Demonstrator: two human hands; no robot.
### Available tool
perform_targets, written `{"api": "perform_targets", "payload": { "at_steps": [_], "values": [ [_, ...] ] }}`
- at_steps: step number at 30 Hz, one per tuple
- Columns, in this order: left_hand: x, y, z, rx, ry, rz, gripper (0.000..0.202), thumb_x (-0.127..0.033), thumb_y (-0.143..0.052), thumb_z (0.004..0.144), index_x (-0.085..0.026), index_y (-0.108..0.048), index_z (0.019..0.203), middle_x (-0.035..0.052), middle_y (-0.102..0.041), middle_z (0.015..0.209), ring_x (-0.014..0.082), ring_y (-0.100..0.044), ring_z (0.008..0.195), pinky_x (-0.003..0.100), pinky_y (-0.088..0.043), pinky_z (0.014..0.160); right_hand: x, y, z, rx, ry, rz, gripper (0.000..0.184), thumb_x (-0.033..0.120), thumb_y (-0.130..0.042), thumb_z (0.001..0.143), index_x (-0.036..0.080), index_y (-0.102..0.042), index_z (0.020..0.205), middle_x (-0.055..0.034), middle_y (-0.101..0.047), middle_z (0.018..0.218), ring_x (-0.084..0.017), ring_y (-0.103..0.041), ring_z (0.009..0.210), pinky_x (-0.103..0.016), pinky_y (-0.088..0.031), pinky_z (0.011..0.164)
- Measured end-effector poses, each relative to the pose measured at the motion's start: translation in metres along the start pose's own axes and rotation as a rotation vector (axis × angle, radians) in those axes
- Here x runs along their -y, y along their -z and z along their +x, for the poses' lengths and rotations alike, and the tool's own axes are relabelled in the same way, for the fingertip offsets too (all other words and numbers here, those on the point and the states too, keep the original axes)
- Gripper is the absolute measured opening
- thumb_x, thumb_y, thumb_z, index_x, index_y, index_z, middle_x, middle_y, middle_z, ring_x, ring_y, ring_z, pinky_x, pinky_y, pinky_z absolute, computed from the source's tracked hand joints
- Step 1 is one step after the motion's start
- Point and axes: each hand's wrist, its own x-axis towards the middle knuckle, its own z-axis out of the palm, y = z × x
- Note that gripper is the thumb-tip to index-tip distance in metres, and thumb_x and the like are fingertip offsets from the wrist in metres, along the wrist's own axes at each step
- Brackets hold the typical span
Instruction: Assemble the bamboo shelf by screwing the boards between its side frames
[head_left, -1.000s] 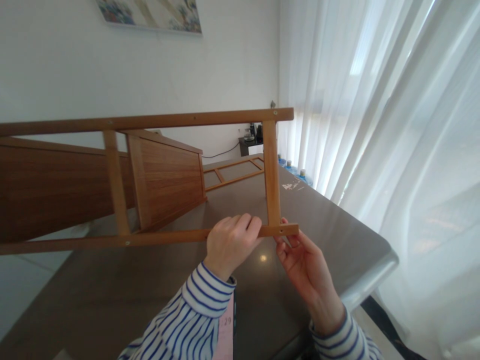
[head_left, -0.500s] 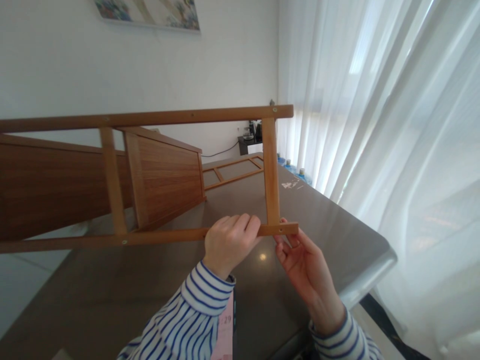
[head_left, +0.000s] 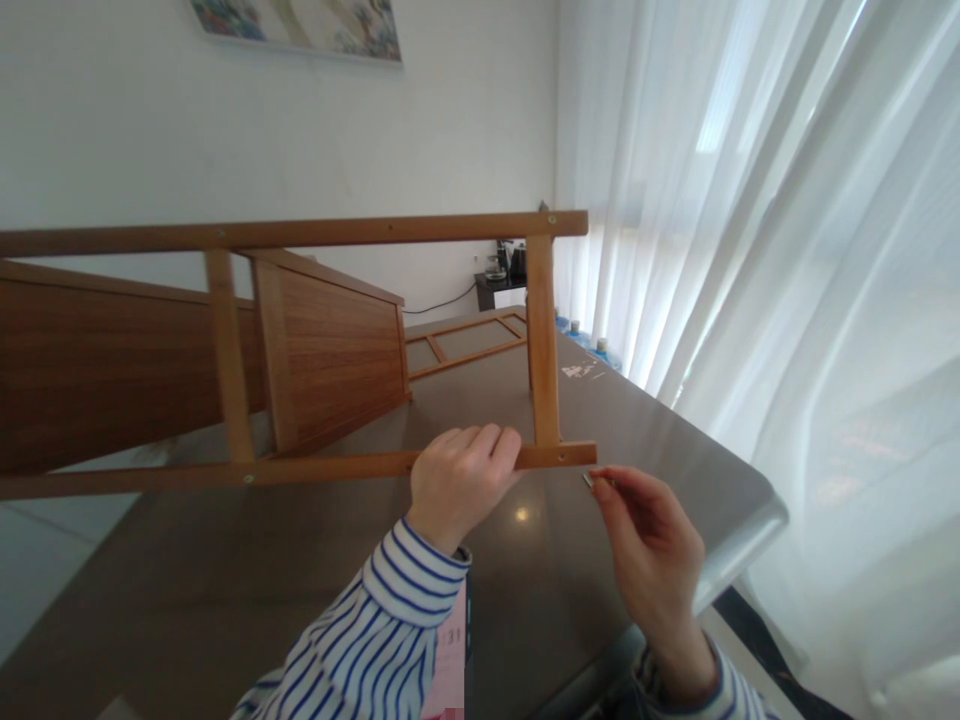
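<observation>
A wooden frame [head_left: 390, 232] with two long rails and crossbars is held on edge above the table. My left hand [head_left: 465, 480] is closed around its lower rail, close to the right end. Just below that rail end, my right hand [head_left: 645, 540] pinches a small metal piece [head_left: 588, 481] between thumb and fingertips. Only the piece's short silvery tip shows, so its exact kind is unclear. The right hand is apart from the wood. Screw holes or fittings show on the rails near the crossbars. Wooden panels [head_left: 337, 355] stand behind the frame.
A second slatted wooden frame [head_left: 465, 345] lies farther back on the grey table [head_left: 675, 470]. White scraps [head_left: 581, 370] lie near its right edge. Beyond stand water bottles [head_left: 602, 350] and a dark side table [head_left: 487, 290]. White curtains [head_left: 750, 250] hang at the right.
My right hand has come away from the rail end, down and to the right, and now shows a small metal piece in its pinch. The left hand keeps its hold.
</observation>
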Motion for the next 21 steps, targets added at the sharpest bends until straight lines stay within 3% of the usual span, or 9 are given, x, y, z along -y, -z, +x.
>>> {"api": "perform_targets", "payload": {
  "at_steps": [4, 7, 21],
  "values": [
    [-0.001, 0.000, 0.000, 0.000, 0.003, 0.006, 0.021, -0.031, -0.057, 0.085, -0.019, -0.055, 0.068, 0.0002, -0.054, 0.057, 0.0172, -0.051, 0.054, 0.031, -0.031, 0.054, 0.011, -0.002, 0.011, 0.116, 0.486, -0.198, 0.037, 0.001, -0.063, 0.077, 0.024, -0.061, 0.106, -0.0035, -0.070, 0.097, -0.017, -0.064, 0.088, -0.034, -0.053, 0.078],
    [-0.001, 0.000, 0.001, 0.002, 0.007, 0.009, 0.019, -0.029, -0.059, 0.083, -0.019, -0.053, 0.067, -0.0003, -0.054, 0.057, 0.0173, -0.052, 0.054, 0.032, -0.031, 0.054, 0.014, -0.003, 0.017, 0.176, 0.640, -0.339, 0.037, 0.000, -0.064, 0.076, 0.022, -0.061, 0.106, -0.0053, -0.069, 0.097, -0.018, -0.063, 0.087, -0.035, -0.053, 0.076],
    [-0.002, -0.001, 0.001, 0.023, 0.014, 0.006, 0.018, -0.029, -0.065, 0.078, -0.020, -0.053, 0.067, -0.0009, -0.054, 0.058, 0.0182, -0.053, 0.056, 0.032, -0.032, 0.054, 0.024, -0.006, 0.020, 0.276, 0.656, -0.598, 0.024, 0.007, -0.063, 0.081, 0.016, -0.062, 0.103, -0.0071, -0.067, 0.091, -0.019, -0.058, 0.082, -0.036, -0.048, 0.075]
  ]
}}
